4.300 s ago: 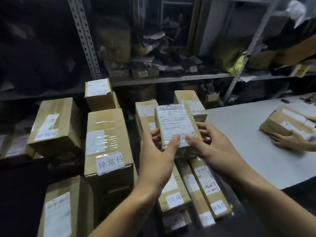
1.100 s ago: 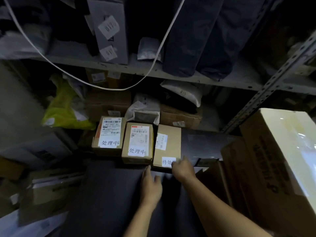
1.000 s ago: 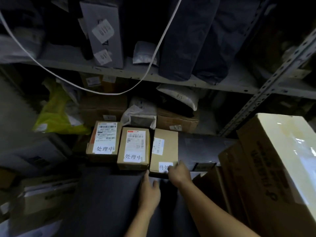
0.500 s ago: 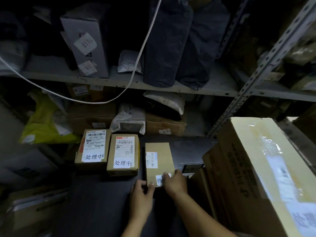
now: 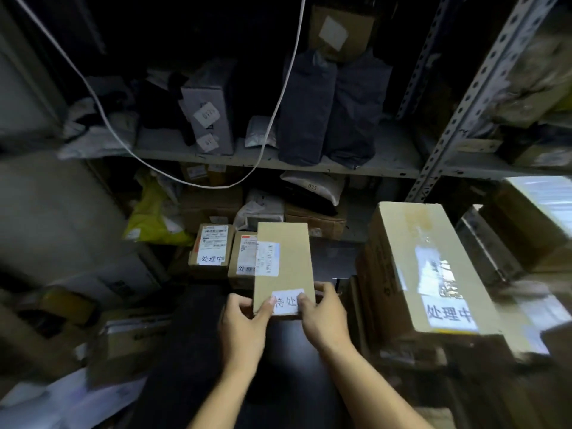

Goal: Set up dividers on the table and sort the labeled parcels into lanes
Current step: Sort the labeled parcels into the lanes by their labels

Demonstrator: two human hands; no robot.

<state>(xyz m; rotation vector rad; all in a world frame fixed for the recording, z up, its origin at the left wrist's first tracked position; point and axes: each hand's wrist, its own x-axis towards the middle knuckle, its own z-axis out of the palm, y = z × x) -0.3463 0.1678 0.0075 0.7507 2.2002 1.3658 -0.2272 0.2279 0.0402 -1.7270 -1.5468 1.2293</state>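
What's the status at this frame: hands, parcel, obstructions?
Left hand and right hand both grip the held parcel at its near end. It overlaps a labeled box behind. Large taped box close on right.

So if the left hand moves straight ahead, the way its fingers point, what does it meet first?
Probably the second small brown cardboard parcel directly beyond the left hand, which grips the held brown cardboard box; depth is unclear.
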